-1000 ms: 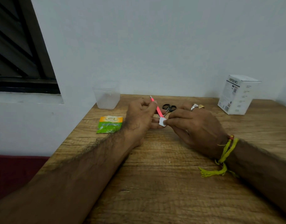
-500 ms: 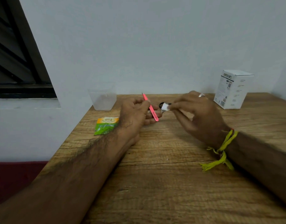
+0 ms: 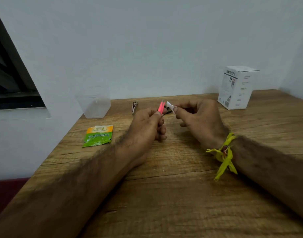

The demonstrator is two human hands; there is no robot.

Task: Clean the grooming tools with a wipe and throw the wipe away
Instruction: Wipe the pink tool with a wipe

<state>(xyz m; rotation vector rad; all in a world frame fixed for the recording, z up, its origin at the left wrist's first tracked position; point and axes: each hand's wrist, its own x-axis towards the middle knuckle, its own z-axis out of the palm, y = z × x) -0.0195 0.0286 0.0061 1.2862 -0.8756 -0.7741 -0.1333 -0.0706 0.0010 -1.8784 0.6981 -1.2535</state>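
My left hand point(image 3: 147, 124) pinched pink tweezers point(image 3: 161, 107) at frame centre, tips up, long axis near upright. Right hand point(image 3: 198, 117) pinched the folded wipe point(image 3: 170, 105) just right of the tips, apart. Nail clipper point(image 3: 134, 107) lay on desk point(image 3: 164, 194), upper left.

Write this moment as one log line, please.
left hand: holds tweezers | right hand: pinches wipe | wipe: beside tweezers tip | clipper: on table

A white box point(image 3: 236, 88) stands at the wooden tabletop's point(image 3: 164, 194) far right; a dark window point(image 3: 8, 79) sits left.
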